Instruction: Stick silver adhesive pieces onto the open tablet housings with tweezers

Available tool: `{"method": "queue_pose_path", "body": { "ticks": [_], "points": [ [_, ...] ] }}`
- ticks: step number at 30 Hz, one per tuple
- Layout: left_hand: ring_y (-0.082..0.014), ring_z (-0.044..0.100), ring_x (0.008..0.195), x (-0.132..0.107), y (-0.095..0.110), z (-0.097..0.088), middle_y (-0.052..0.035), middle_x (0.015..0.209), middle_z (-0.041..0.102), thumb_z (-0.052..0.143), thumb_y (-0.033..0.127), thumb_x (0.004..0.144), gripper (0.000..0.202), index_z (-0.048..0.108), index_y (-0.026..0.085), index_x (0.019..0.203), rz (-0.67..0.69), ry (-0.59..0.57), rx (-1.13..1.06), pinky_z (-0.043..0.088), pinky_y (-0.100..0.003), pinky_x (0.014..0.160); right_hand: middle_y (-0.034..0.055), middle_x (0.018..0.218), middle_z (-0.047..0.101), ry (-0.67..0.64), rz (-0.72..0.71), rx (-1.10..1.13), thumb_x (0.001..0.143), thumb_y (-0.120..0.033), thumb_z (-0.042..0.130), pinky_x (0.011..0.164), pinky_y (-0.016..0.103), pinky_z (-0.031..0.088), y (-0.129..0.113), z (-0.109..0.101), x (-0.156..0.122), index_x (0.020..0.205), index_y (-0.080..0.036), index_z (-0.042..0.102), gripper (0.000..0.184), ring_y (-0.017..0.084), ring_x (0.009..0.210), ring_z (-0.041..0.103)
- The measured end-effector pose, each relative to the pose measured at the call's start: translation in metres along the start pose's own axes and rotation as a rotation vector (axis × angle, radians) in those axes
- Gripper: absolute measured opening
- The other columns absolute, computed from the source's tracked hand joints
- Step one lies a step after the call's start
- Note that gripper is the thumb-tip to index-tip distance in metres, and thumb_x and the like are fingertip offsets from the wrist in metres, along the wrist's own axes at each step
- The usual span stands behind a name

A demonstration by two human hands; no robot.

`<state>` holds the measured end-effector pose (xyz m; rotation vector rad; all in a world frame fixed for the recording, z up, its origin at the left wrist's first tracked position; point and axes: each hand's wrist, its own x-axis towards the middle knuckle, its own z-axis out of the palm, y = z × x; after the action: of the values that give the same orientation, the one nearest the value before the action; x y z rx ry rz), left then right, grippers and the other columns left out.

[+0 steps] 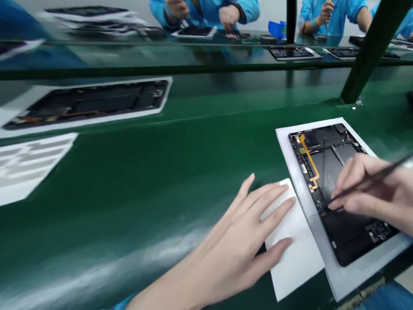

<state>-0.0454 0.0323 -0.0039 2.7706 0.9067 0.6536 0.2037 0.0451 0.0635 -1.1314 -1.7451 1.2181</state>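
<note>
Left: grey-patterned sheet [32,165] near open-backed tablet [100,102]; far side: blue box [276,29] beside dark upright post [291,21].

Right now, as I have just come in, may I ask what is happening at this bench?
A person's right hand holds a slim dark tool, perhaps tweezers, over an opened tablet, its orange flex cable exposed. The left hand lies spread on a white paper beside it. Across the green bench, a co-worker's hand is near a similar device.

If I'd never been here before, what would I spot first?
Probably the opened black device at right, with a bright orange ribbon inside. The right hand is over it, holding a thin dark tool. Next, the left hand, fingers spread over a white sheet beside it.
</note>
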Motion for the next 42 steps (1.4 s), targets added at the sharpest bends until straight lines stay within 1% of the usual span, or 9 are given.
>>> {"method": "queue_pose_path", "body": {
  "ticks": [2,5,7,11,15,21,27,34,42],
  "points": [
    [-0.0227,0.052,0.12,0.004,0.009,-0.001,-0.0101,0.118,0.062,0.041,0.02,0.095,0.029,0.053,0.016,0.121,0.105,0.071,-0.028,0.016,-0.051,0.118,0.0016,0.078,0.064,0.147,0.009,-0.023,0.081,-0.029,0.073,0.059,0.022,0.058,0.008,0.006,-0.035,0.073,-0.023,0.062,0.015,0.018,0.073,0.068],
    [-0.017,0.063,0.098,0.018,0.031,-0.003,-0.0036,0.093,0.07,0.041,0.015,0.095,0.023,0.064,0.015,0.1,0.262,-0.035,-0.074,0.02,-0.039,0.119,0.0012,0.072,0.062,0.471,0.052,0.001,0.082,-0.032,0.071,0.056,0.025,0.054,0.026,0.028,-0.074,0.07,-0.024,0.059,0.02,0.017,0.066,0.063],
    [-0.0162,0.064,0.088,0.026,0.043,-0.003,-0.0017,0.084,0.07,0.04,0.014,0.096,0.027,0.066,0.015,0.093,0.313,-0.1,-0.075,0.027,-0.037,0.116,0.0008,0.067,0.059,0.637,0.103,0.064,0.085,-0.036,0.068,0.051,0.026,0.051,0.035,0.044,-0.086,0.068,-0.025,0.056,0.024,0.016,0.059,0.058],
    [-0.0174,0.063,0.087,0.031,0.049,0.003,-0.004,0.084,0.07,0.036,0.013,0.098,0.031,0.066,0.012,0.092,0.288,-0.049,-0.11,0.039,-0.038,0.106,-0.0002,0.063,0.056,0.793,0.131,0.021,0.086,-0.036,0.066,0.049,0.026,0.047,0.043,0.062,-0.09,0.067,-0.025,0.053,0.025,0.015,0.056,0.053],
    [-0.0181,0.062,0.089,0.027,0.045,0.012,-0.0058,0.087,0.07,0.037,0.013,0.098,0.028,0.065,0.011,0.096,0.274,-0.042,-0.136,0.039,-0.038,0.1,-0.0002,0.064,0.058,0.827,0.124,-0.057,0.085,-0.034,0.066,0.048,0.026,0.043,0.043,0.067,-0.09,0.066,-0.026,0.055,0.023,0.015,0.056,0.052],
    [-0.0153,0.062,0.087,0.026,0.041,0.02,-0.0038,0.082,0.069,0.041,0.013,0.097,0.022,0.063,0.012,0.095,0.267,0.085,-0.208,0.031,-0.038,0.107,-0.0018,0.061,0.059,0.88,0.133,-0.048,0.082,-0.036,0.069,0.048,0.026,0.039,0.038,0.074,-0.088,0.065,-0.024,0.057,0.024,0.014,0.053,0.05],
    [-0.015,0.062,0.088,0.025,0.045,0.017,-0.0043,0.084,0.069,0.043,0.011,0.097,0.021,0.064,0.011,0.097,0.211,0.022,-0.241,0.031,-0.037,0.106,-0.0046,0.06,0.06,0.918,0.14,-0.081,0.08,-0.036,0.07,0.047,0.025,0.034,0.038,0.078,-0.086,0.062,-0.024,0.056,0.026,0.012,0.052,0.05],
    [-0.0139,0.062,0.086,0.025,0.042,0.022,-0.0018,0.081,0.068,0.042,0.012,0.097,0.022,0.064,0.012,0.094,0.245,0.087,-0.23,0.025,-0.036,0.11,-0.0049,0.063,0.061,0.937,0.163,-0.071,0.08,-0.038,0.07,0.051,0.024,0.036,0.037,0.078,-0.086,0.062,-0.024,0.056,0.026,0.011,0.055,0.051],
    [-0.0141,0.062,0.087,0.024,0.043,0.019,-0.0011,0.08,0.067,0.043,0.012,0.096,0.02,0.063,0.012,0.094,0.251,0.1,-0.216,0.025,-0.035,0.111,-0.0021,0.061,0.062,0.907,0.148,-0.114,0.081,-0.037,0.07,0.05,0.025,0.036,0.04,0.075,-0.088,0.062,-0.023,0.058,0.026,0.013,0.057,0.054]
  ]
}}
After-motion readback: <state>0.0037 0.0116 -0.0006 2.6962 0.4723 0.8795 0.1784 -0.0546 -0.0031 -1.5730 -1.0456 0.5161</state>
